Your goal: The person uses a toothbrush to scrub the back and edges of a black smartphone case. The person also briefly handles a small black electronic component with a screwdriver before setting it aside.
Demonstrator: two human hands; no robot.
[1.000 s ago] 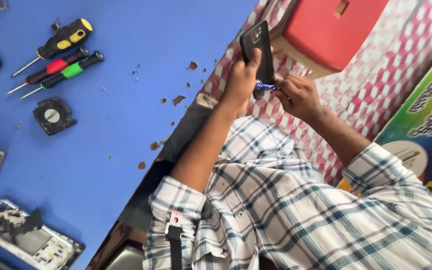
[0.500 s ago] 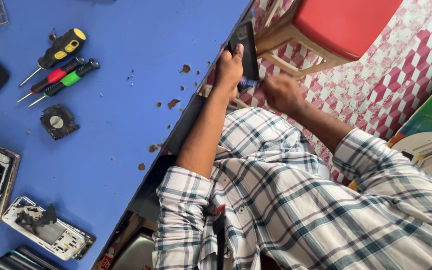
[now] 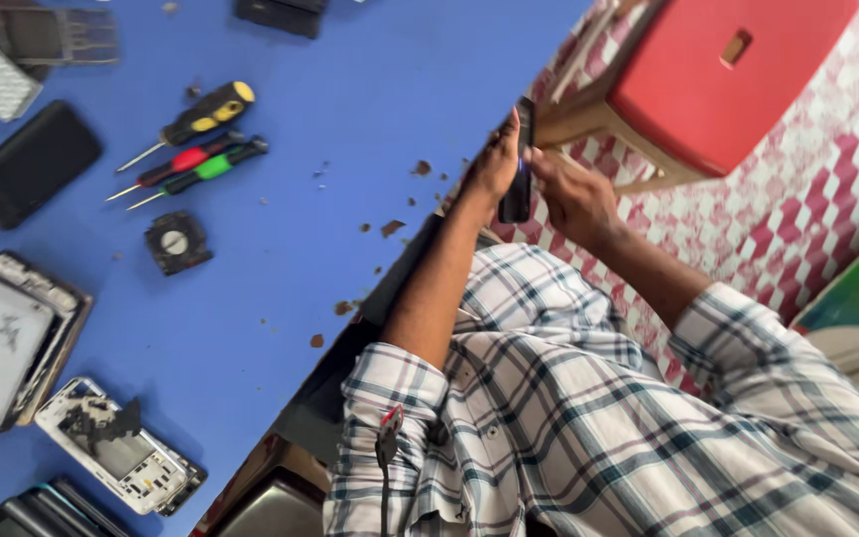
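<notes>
A slim black slab-shaped phone (image 3: 519,169) is seen nearly edge-on, upright, held off the edge of the blue desk (image 3: 350,89) and above the red-and-white patterned floor (image 3: 797,199), near a red plastic stool (image 3: 728,70). The left hand (image 3: 494,164) has its grip wrapped round the phone's side, while the right hand (image 3: 574,194) presses its fingers against the opposite face. Three screwdrivers (image 3: 186,149) lie well apart on the desk.

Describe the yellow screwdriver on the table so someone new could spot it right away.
On the blue table, find the three screwdrivers lying side by side at upper left. The yellow screwdriver is the top one, farthest from the small black fan. Its thick black-and-yellow handle sets it apart from the slimmer red and green ones.
</notes>
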